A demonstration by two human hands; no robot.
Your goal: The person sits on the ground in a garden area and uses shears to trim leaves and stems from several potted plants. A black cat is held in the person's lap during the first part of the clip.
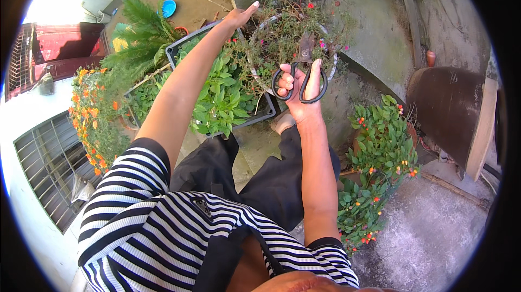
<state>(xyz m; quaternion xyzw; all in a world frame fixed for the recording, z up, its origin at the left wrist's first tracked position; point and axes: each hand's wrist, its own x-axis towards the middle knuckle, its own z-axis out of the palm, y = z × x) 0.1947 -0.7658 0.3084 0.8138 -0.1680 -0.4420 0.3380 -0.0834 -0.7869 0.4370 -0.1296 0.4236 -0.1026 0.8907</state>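
My right hand [297, 93] has its thumb and fingers through the black loop handles of a pair of scissors [306, 48]. The worn, brownish blades look closed and point away from me, over a round pot of moss roses [285, 35] with small pink and red flowers. At the pot's left edge is my left hand [240, 16], one digit stretched towards the stems. Its other fingers are mostly hidden, so whether it pinches a stem is unclear. Below it, a dark grey rectangular planter [260, 119] holds leafy green plants [220, 92].
Ornamental pepper plants [378, 141] with red and yellow fruits stand at my right, near a brown board [445, 109]. Orange flowers [91, 113] and a cycad-like plant [140, 27] are at the left. Behind the pot rises a concrete wall [366, 19]. A blue basin [168, 8] lies farther back.
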